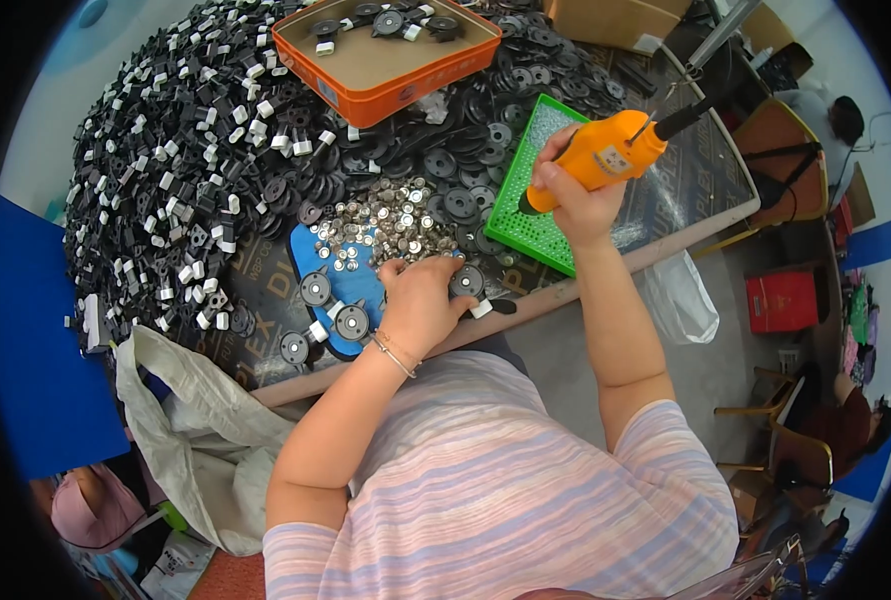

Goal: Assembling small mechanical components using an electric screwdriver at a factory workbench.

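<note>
Left hand (417, 300) beside black disc (466, 281) — grip closed.

Glossy orange plastic screwdriver (605, 152), shiny metal caps (390, 222) (matt black plastic discs (316, 289) nearby).

My hands: two, left (420, 300), right (575, 195)
Orange screwdrivers (605, 152): one
Orange trays (385, 55): one
Green trays (525, 200): one
Black parts (185, 130): too many to count

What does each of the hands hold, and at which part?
The right hand grips the orange electric screwdriver around its body. The left hand rests on small silver parts; whether it holds one cannot be told.
</note>
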Demonstrator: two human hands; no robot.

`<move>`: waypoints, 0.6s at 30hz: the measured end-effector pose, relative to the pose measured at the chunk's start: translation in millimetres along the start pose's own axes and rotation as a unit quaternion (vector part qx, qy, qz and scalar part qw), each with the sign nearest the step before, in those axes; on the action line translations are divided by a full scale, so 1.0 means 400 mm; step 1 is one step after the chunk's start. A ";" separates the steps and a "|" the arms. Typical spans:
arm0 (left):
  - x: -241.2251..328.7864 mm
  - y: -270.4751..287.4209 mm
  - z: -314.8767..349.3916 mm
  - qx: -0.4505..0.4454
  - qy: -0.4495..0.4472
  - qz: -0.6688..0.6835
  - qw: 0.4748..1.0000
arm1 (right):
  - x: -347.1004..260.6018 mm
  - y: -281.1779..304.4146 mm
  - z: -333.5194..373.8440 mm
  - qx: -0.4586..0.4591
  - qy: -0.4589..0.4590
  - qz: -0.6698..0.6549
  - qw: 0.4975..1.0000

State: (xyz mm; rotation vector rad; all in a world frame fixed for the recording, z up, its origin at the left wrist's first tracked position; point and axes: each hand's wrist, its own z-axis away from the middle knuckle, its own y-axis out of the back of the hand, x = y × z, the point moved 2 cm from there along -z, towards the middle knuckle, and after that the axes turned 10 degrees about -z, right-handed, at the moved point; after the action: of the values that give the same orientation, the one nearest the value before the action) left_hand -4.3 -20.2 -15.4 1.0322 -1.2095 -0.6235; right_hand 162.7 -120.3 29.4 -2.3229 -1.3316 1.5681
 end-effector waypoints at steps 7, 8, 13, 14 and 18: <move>-0.008 -0.007 0.003 0.018 -0.013 0.003 1.000 | -0.079 -0.056 0.020 -0.055 0.022 -0.085 0.995; -0.006 -0.005 0.003 0.017 -0.013 0.002 1.000 | -0.085 -0.059 0.027 -0.090 0.040 -0.024 0.995; -0.002 -0.002 0.001 0.010 -0.005 0.003 1.000 | -0.091 -0.117 0.093 -0.174 -0.040 -0.035 0.983; -0.001 -0.003 0.001 0.010 -0.005 0.003 1.000 | -0.091 -0.123 0.097 -0.192 -0.037 -0.009 0.981; 0.000 -0.003 -0.003 -0.008 -0.003 -0.006 1.000 | -0.069 -0.134 0.107 -0.222 -0.022 0.017 0.975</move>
State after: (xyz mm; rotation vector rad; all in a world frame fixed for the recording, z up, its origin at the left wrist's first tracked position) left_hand -3.1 -20.5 -16.4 1.0266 -1.2028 -0.6452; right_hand 93.1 -122.0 53.6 -2.5700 -1.8252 1.4585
